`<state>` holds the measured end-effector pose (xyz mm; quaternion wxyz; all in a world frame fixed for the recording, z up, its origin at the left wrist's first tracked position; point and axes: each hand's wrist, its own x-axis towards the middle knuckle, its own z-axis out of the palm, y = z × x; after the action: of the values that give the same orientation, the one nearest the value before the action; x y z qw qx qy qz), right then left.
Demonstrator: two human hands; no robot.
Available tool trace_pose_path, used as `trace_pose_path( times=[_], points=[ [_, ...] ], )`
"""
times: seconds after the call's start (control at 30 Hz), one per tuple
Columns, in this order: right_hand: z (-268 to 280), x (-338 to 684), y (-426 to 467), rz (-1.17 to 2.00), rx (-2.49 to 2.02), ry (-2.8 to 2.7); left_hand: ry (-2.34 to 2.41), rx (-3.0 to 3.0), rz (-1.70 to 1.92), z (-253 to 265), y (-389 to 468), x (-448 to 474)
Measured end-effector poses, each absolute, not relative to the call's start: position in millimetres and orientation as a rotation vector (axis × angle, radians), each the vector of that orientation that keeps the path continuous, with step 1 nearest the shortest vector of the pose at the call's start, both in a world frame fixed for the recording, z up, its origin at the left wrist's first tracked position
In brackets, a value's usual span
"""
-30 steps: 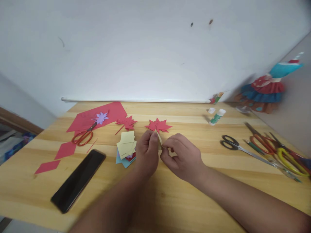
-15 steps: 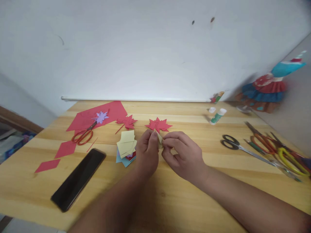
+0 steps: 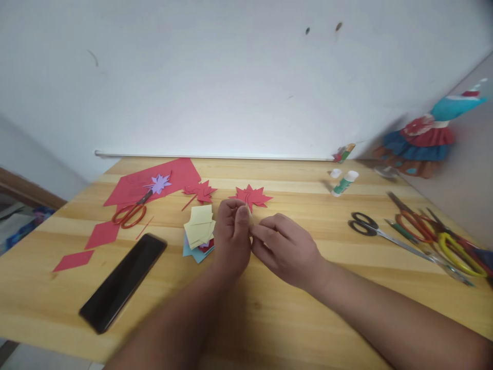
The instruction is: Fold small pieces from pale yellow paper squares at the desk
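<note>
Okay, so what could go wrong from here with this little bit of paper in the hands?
The small yellow paper, mostly hidden between the left hand and right hand, could crease crookedly or tear.
The loose paper stack sits right beside the left hand, so a sideways bump might scatter it.
The red cutout lies just beyond the fingers and could get nudged.

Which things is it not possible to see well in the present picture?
In the head view:
Pale paper: mostly hidden by left hand and right hand.
Blue paper: partly covered by yellow sheets.
Glue stick: print too small, blurred.
Right forearm: cut off by the picture's edge.
</note>
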<state>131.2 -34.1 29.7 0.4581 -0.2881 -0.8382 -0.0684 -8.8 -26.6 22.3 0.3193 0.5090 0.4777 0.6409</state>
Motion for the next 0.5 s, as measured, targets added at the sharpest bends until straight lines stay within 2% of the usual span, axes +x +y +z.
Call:
trace_pose_path(
  times=[0.5],
  points=[
    [36.5,125.7,-37.4,0.286,-0.813,-1.861,1.129,1.317,1.631,28.0,-27.7,-10.0]
  ],
)
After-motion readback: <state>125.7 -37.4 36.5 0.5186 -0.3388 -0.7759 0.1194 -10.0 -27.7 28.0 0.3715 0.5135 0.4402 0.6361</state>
